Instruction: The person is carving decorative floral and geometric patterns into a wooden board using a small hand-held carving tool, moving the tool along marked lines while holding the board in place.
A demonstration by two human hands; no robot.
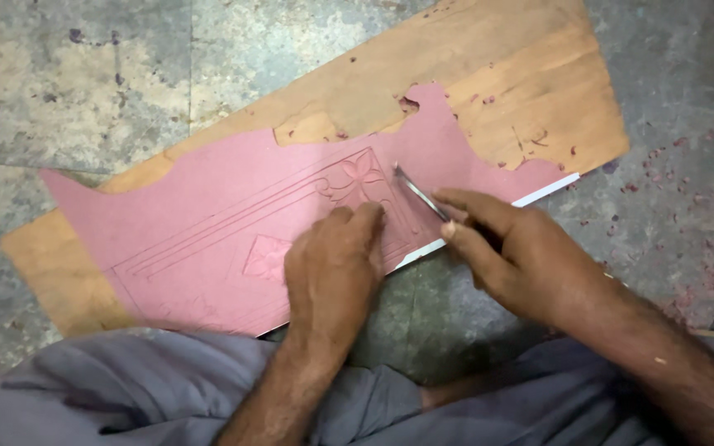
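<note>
Right hand [530,264] grip closed on chisel [420,195], tip at flower [357,177]. Left hand [336,264] flat, empty, pinning sheet [208,223]. Best: shallow cuts, away from fingers.

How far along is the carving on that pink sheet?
Done: border lines, a flower motif and a diamond motif are cut into the pink sheet. In hand: right hand works a metal blade beside the flower; left hand presses the sheet. Left: the outer parts look uncarved.
</note>
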